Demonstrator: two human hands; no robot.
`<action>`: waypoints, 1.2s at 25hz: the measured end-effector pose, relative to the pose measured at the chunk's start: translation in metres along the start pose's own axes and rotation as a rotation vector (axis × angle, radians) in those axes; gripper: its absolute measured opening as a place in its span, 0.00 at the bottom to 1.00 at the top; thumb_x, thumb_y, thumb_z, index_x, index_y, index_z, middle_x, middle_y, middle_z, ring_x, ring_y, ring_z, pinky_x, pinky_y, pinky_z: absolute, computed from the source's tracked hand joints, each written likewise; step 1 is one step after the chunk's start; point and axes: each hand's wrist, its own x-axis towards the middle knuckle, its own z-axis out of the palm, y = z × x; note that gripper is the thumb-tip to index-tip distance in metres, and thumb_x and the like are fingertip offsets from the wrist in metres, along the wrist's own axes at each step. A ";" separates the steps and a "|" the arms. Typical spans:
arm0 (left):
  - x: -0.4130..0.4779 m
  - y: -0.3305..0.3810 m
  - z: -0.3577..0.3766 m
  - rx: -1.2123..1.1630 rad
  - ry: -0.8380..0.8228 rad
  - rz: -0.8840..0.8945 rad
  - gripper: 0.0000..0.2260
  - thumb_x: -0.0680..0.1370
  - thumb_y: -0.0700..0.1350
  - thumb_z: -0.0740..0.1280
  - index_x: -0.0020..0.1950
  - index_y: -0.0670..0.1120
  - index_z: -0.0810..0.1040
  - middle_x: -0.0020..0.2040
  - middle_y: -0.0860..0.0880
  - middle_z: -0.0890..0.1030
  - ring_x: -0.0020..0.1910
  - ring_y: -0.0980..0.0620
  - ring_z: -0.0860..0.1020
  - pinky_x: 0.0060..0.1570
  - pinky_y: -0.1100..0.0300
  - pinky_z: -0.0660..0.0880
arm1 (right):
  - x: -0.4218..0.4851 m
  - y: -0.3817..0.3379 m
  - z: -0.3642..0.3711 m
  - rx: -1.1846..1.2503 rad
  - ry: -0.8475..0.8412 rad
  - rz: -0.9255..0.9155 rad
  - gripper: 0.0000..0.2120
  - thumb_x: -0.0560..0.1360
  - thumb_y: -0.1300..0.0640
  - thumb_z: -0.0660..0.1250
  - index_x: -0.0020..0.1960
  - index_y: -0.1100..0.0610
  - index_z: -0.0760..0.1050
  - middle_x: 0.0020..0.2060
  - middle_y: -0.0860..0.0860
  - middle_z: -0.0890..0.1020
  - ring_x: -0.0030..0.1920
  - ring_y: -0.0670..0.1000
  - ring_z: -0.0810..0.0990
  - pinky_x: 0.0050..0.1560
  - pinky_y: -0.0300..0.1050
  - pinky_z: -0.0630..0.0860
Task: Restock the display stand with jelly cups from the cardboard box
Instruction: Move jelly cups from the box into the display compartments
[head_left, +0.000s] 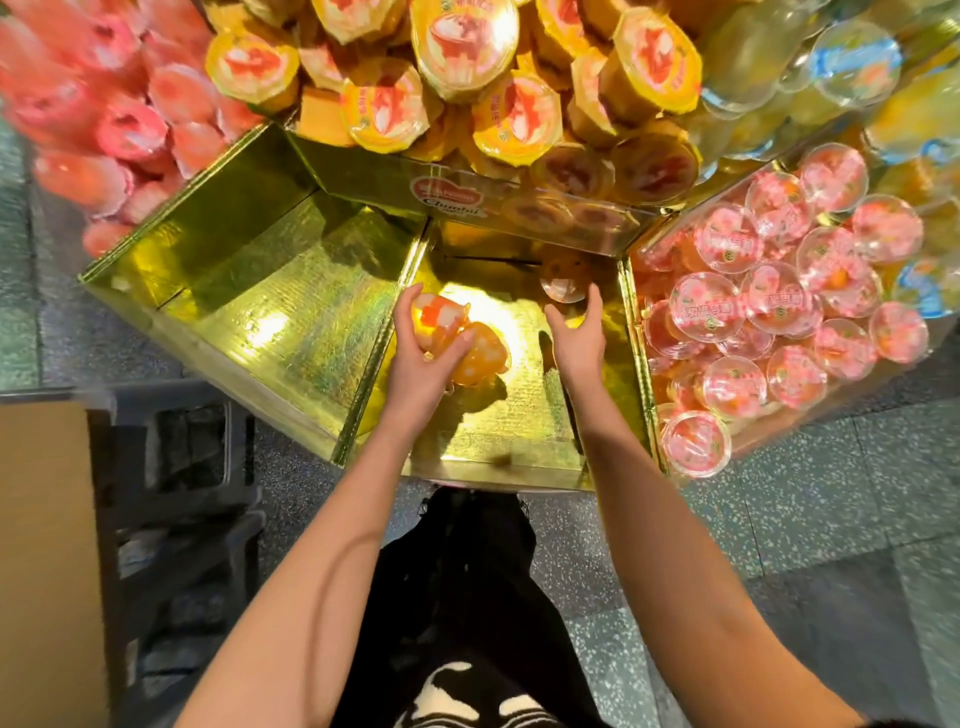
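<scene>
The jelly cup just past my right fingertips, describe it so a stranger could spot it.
On the gold display stand, take the middle compartment, left of the pink-lidded cups. At its back, just beyond the open right hand, lies one orange jelly cup. It is unheld, unlike the two cups in the left hand.

Speckled grey-green floor (831, 519) all round. Dark plastic crate (182, 493) lower left, standing on it. Black garment (467, 597), white pattern, bottom centre.
</scene>
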 end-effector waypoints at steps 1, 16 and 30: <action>-0.002 0.002 0.001 -0.002 -0.004 -0.005 0.32 0.77 0.45 0.72 0.75 0.56 0.59 0.68 0.52 0.67 0.61 0.53 0.74 0.54 0.59 0.78 | -0.017 0.004 -0.004 0.014 -0.014 -0.030 0.30 0.80 0.57 0.65 0.78 0.55 0.57 0.75 0.55 0.63 0.74 0.54 0.64 0.63 0.37 0.62; -0.005 0.015 -0.001 -0.017 -0.260 -0.096 0.29 0.74 0.55 0.72 0.70 0.67 0.62 0.71 0.49 0.70 0.64 0.46 0.76 0.52 0.51 0.79 | -0.078 -0.013 -0.051 0.231 -0.712 -0.153 0.26 0.75 0.61 0.70 0.70 0.46 0.71 0.61 0.42 0.77 0.62 0.42 0.77 0.61 0.39 0.75; 0.010 -0.003 -0.022 0.029 -0.061 -0.022 0.24 0.76 0.48 0.73 0.68 0.60 0.69 0.63 0.52 0.72 0.59 0.49 0.77 0.50 0.52 0.81 | 0.031 0.012 0.054 -0.847 0.021 -0.641 0.21 0.72 0.54 0.73 0.62 0.59 0.74 0.61 0.59 0.75 0.65 0.62 0.69 0.73 0.60 0.56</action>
